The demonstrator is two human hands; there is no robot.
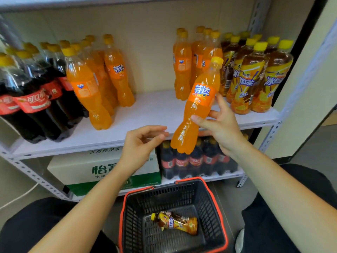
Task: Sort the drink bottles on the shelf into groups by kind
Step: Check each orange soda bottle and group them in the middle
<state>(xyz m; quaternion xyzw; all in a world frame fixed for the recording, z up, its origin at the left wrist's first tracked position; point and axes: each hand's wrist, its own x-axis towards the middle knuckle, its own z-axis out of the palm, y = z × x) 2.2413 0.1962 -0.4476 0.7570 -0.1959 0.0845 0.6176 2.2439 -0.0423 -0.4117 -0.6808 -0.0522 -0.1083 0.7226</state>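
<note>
Right hand [221,125] grips tilted orange plastic soda bottle [196,106] at waist before white shelf board [145,115], thumb in front, fingers behind. Left hand [141,141] loosely curled, holding nothing, just beside bottle base.

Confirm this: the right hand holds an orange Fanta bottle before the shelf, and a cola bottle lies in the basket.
Wrong drink: the head view shows an iced tea bottle lying in the basket, not cola. The right hand does hold the Fanta bottle.
</note>
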